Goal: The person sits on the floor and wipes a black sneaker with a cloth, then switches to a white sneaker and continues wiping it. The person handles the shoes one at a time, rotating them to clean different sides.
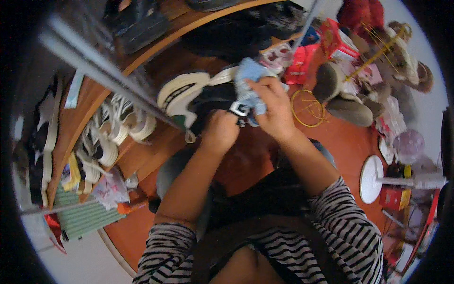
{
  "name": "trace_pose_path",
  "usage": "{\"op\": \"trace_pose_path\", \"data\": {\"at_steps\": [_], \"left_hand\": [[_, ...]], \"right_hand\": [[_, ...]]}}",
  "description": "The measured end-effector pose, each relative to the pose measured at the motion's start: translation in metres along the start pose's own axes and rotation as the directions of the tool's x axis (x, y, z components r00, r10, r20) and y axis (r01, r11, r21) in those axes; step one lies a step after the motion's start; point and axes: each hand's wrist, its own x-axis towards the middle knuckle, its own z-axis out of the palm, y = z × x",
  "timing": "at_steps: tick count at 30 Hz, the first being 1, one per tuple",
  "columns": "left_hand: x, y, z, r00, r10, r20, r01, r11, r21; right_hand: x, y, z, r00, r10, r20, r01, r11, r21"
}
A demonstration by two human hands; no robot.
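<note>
My left hand is closed on a black item with a white buckle-like part, perhaps a strap of a sandal; the rest of it is partly hidden. Between the thumb and fingers of my right hand is a light blue cloth, which lies against the black item and the white part. Just beyond my left hand is a shoe with a thick cream sole. Motion blur hides the exact edges around both hands.
A wooden rack curves across the left and top, with several sneakers on it. Blurred grey poles cross the upper left. On the right are brown shoes or slippers, a yellow wire ring, red boxes and a white round base.
</note>
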Motion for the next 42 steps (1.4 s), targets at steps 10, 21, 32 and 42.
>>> {"op": "trace_pose_path", "data": {"at_steps": [10, 21, 32, 42], "left_hand": [[0.008, -0.014, 0.019, 0.978, 0.2, -0.059, -0.206, 0.971, -0.124], [0.01, -0.029, -0.006, 0.851, 0.248, -0.463, -0.173, 0.965, 0.199], [0.007, -0.014, -0.002, 0.837, 0.129, -0.532, -0.206, 0.975, -0.087], [0.005, 0.0, -0.006, 0.92, -0.25, -0.303, -0.035, 0.717, -0.696]], "right_hand": [[-0.005, -0.015, -0.016, 0.976, -0.201, 0.082, 0.189, 0.974, 0.127], [-0.001, 0.05, -0.021, 0.963, 0.266, -0.048, -0.265, 0.891, -0.368], [-0.017, -0.006, 0.0, 0.999, -0.043, -0.014, 0.042, 0.995, -0.087], [0.003, 0.041, -0.005, 0.994, -0.001, -0.11, -0.038, 0.936, -0.351]]}}
